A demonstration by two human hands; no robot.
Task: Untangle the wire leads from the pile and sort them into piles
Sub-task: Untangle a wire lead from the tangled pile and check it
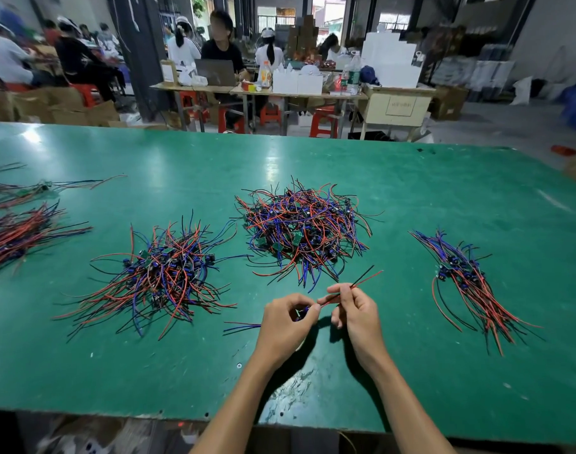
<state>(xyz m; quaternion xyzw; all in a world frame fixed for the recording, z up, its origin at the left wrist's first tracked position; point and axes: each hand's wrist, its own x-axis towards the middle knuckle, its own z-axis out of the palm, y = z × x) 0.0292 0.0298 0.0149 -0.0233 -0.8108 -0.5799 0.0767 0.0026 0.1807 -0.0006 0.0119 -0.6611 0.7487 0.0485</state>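
Glossy green tabletop (pixel 181 165): left hand (pixel 285 317) grips component, right hand (pixel 354 309) pinches thin red-black leads (pixel 365 279).

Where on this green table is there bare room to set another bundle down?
Bare green table lies behind the tangled middle pile, and along the near edge on both sides of the arms. It is crowded between the middle pile and the left-hand pile.

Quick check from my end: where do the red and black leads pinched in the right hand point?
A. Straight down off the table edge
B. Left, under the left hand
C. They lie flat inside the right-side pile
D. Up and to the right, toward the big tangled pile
D: the right hand pinches the red and black leads, which stick out up and rightward just below the big tangled pile.
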